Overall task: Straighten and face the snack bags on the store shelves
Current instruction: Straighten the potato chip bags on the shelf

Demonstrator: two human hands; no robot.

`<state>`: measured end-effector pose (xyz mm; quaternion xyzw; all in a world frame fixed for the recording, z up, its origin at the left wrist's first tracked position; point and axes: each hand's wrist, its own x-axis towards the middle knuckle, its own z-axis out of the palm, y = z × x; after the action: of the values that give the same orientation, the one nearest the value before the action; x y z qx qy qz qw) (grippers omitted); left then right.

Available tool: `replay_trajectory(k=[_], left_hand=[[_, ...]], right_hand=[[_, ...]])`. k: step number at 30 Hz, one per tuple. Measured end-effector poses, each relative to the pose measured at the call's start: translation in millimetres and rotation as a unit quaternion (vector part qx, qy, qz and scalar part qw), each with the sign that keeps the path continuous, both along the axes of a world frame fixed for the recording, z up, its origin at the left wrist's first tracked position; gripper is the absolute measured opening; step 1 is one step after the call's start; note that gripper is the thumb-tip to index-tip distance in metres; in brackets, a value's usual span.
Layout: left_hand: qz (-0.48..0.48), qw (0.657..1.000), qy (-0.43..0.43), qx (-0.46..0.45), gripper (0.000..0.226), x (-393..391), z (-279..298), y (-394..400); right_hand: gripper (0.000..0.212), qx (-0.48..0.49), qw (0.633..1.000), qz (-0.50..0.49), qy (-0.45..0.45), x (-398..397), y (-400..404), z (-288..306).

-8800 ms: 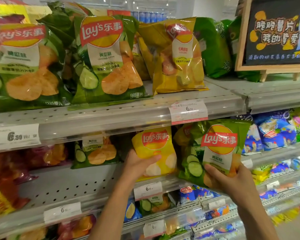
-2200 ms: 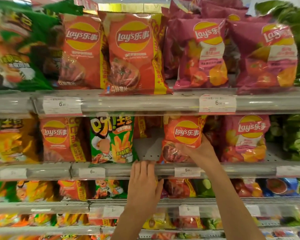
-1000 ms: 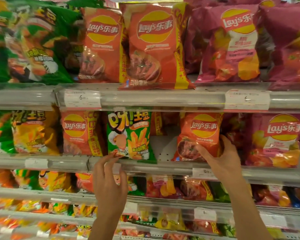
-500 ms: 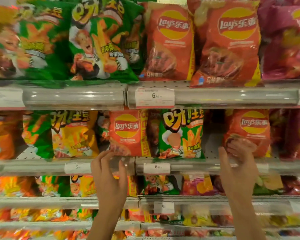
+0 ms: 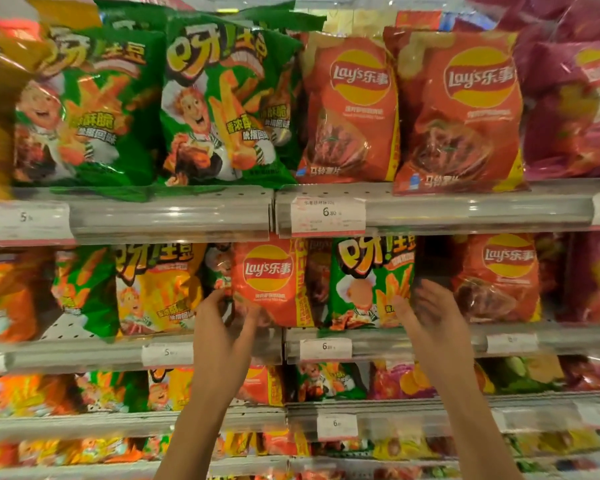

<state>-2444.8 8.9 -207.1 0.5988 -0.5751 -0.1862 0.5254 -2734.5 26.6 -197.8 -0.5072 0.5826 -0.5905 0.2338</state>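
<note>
While the left hand (image 5: pixel 222 327) grips the lower corner of the glossy orange Lay's crisp bag (image 5: pixel 269 282) on the grey middle shelf (image 5: pixel 201 355), the right hand (image 5: pixel 426 317) (blurred, fingers spread, released) hovers at its three o'clock, before the green fries-snack bag (image 5: pixel 368 282).

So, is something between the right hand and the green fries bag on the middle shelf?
Nothing visible. The right hand is at the right edge of the green fries bag, with no other bag in front of it.
</note>
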Motion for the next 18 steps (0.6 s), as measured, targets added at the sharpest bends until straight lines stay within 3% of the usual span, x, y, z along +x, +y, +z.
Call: replay_trajectory(k=[3,10,15,18], left_hand=[[-0.051,0.998,0.032,0.032,0.067,-2.4,8.5,-12.4],[-0.074,0.984,0.102,0.122,0.102,1.3,12.5,-47.4],[-0.132,0.969,0.141,0.157,0.079,4.5,20.7,-58.8],[-0.143,0.964,0.168,0.149,0.065,3.6,22.2,-59.1]], right_hand=[[0.053,0.015,0.999,0.039,0.018,0.6,-9.2,5.8],[0.095,0.105,0.991,0.081,0.030,0.9,-41.1,16.7],[0.111,0.132,0.987,0.092,0.020,-4.9,-57.0,4.9],[0.106,0.124,0.986,0.108,0.016,-5.5,-59.2,1.0]])
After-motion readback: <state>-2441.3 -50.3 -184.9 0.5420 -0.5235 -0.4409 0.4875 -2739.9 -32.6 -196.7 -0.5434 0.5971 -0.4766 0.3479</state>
